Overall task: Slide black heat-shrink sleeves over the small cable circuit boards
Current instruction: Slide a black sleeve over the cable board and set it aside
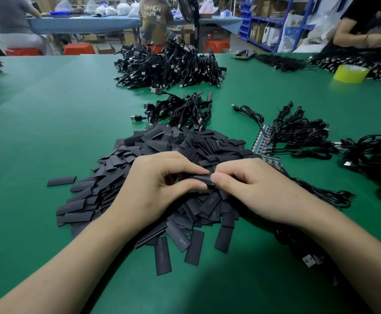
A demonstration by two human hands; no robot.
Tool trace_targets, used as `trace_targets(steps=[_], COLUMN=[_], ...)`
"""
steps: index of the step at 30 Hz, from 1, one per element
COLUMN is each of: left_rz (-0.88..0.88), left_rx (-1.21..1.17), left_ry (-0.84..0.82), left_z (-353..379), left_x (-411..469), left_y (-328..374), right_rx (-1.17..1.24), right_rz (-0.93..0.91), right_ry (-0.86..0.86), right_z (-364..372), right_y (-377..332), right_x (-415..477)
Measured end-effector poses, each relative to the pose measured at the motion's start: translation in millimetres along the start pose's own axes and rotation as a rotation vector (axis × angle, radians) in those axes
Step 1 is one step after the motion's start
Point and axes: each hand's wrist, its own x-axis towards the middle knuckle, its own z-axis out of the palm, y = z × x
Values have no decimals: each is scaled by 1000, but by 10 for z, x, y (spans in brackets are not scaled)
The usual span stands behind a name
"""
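The left hand [160, 189] and right hand [253, 191] are bare, as are both forearms [71, 257] (up to the frame edge), with short, plain fingernails.

Single head-worn wide-angle view, looking forward and down across green flat desk [49, 137]; near edge close, far workshop shelving in upper frame.
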Motion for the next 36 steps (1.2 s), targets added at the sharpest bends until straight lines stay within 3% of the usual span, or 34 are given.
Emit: trace_targets(steps=[5, 11, 17, 28, 36], left_rz=[16, -31, -37, -31, -48], left_rx=[17, 55, 38, -2, -20], left_ry=[-5, 91, 116, 103, 135], left_z=[-7, 2, 13, 42, 67], left_x=[-10, -9, -3, -4, 4], left_y=[-6, -30, -36, -9, -7], right_rx=[25, 299, 132, -141, -152], right_rz=[7, 24, -88, -249, -282], right_ry=[-29, 116, 252, 352, 381], right_z=[5, -29, -21, -10, -37], right_y=[-7, 87, 100, 71, 76], right_x=[-3, 17, 9, -15, -26])
